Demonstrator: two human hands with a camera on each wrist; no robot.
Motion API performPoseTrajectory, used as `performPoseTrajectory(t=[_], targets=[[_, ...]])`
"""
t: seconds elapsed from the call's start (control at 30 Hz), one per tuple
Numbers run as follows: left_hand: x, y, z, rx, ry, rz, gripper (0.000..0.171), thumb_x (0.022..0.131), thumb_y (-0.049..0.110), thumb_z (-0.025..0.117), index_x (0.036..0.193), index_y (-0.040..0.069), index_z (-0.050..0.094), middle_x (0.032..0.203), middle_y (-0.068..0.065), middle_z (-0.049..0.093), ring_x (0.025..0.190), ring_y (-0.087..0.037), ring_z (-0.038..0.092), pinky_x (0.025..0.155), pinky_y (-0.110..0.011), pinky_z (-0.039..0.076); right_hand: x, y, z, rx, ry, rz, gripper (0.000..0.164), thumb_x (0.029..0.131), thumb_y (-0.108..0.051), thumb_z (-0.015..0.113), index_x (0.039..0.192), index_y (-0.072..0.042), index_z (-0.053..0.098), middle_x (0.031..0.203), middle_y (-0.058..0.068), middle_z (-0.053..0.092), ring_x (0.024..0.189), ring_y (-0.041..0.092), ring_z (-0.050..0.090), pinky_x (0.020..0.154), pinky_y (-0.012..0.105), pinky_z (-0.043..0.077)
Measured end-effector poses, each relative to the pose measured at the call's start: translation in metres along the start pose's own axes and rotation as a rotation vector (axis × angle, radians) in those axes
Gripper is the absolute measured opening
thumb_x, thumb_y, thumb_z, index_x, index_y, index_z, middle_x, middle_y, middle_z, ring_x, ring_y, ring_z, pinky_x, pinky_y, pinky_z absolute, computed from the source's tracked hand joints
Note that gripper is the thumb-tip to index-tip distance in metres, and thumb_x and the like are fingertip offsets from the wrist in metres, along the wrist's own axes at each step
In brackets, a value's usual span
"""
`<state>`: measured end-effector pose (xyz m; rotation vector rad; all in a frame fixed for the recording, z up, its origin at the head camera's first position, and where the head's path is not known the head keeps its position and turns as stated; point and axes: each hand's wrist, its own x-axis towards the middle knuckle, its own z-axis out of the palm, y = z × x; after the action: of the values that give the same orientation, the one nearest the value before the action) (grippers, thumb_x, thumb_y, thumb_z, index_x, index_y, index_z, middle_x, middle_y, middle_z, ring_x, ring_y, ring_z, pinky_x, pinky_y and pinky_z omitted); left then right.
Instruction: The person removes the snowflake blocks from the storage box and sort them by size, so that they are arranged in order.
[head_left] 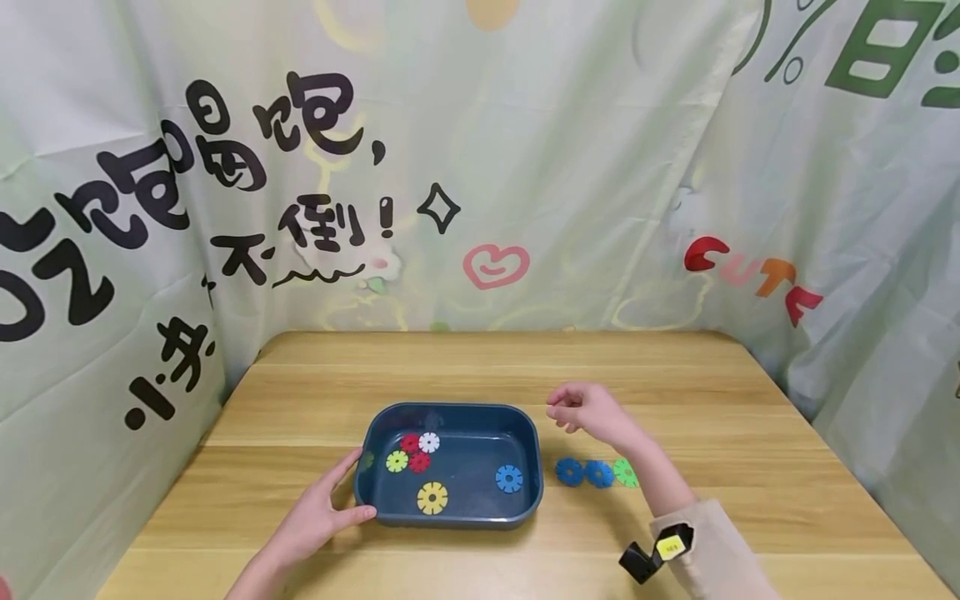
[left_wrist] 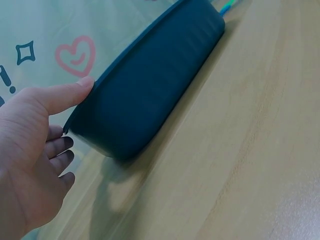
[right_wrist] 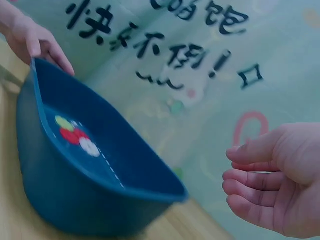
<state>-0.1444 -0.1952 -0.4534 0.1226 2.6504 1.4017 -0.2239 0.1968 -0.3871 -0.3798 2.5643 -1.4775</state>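
Observation:
A dark blue rectangular tray [head_left: 450, 523] stands on the table with notched plastic discs in it. On its left side lie a white disc [head_left: 429, 442], a yellow-green disc [head_left: 397, 461] and two red ones [head_left: 419, 462]; a yellow disc [head_left: 432, 498] is nearer the front, a blue disc [head_left: 509, 478] at the right. My left hand [head_left: 311, 517] holds the tray's near left corner, thumb on the rim and fingers along the left side. Beyond the tray's right rim, my right hand [head_left: 592, 412] hovers with loosely curled fingers, holding nothing.
Right of the tray, two blue discs [head_left: 569, 472] and a green disc [head_left: 626, 472] lie in a row on the wooden table [head_left: 750, 467], the green one partly behind my right forearm. A printed cloth [head_left: 570, 208] hangs around the table's back and sides.

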Motion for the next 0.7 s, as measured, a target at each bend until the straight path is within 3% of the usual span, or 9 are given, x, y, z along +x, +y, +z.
performPoseTrajectory(t=[0.13,0.23,0.37,0.5,0.7], targets=[[0.0,0.001,0.0,-0.008,-0.001,-0.006,0.085,0.074,0.03,0.078,0.143,0.007,0.034,0.145,-0.023,0.03,0.131,-0.047,0.024,0.098,-0.067,0.023,0.008,-0.014,0.016,0.009,-0.045,-0.043,0.018,0.086,-0.008,0.063,0.098,0.004,0.062,0.08,0.013,0.063,0.069,0.023,0.06,0.061,0.032,0.053],[0.001,0.001,0.0,-0.01,-0.002,-0.007,0.085,0.074,0.03,0.078,0.143,0.007,0.034,0.146,-0.023,0.03,0.131,-0.047,0.024,0.098,-0.067,0.022,0.015,-0.022,0.028,0.017,-0.095,-0.062,0.017,0.086,-0.008,0.064,0.099,0.004,0.062,0.084,0.017,0.064,0.072,0.031,0.06,0.062,0.034,0.053],[0.0,0.001,0.0,-0.007,-0.005,-0.007,0.085,0.074,0.031,0.078,0.143,0.007,0.034,0.146,-0.024,0.029,0.131,-0.048,0.023,0.098,-0.067,0.022,0.026,-0.033,0.046,0.006,-0.158,-0.065,0.019,0.086,-0.01,0.065,0.101,0.002,0.063,0.085,0.011,0.064,0.078,0.035,0.061,0.067,0.042,0.054],[0.0,0.001,0.0,-0.009,-0.005,-0.013,0.085,0.074,0.031,0.078,0.143,0.008,0.034,0.146,-0.023,0.029,0.132,-0.047,0.023,0.098,-0.067,0.022,0.035,-0.041,0.063,-0.001,-0.202,-0.069,0.019,0.086,-0.01,0.066,0.102,0.0,0.064,0.082,0.004,0.064,0.078,0.036,0.061,0.067,0.042,0.054],[0.0,0.0,-0.001,-0.003,-0.009,-0.005,0.085,0.075,0.031,0.077,0.144,0.008,0.033,0.145,-0.023,0.03,0.132,-0.047,0.023,0.098,-0.067,0.022,0.047,-0.044,0.086,0.005,-0.272,-0.067,0.023,0.084,-0.011,0.068,0.105,-0.001,0.064,0.081,0.003,0.063,0.081,0.035,0.061,0.069,0.04,0.054]])
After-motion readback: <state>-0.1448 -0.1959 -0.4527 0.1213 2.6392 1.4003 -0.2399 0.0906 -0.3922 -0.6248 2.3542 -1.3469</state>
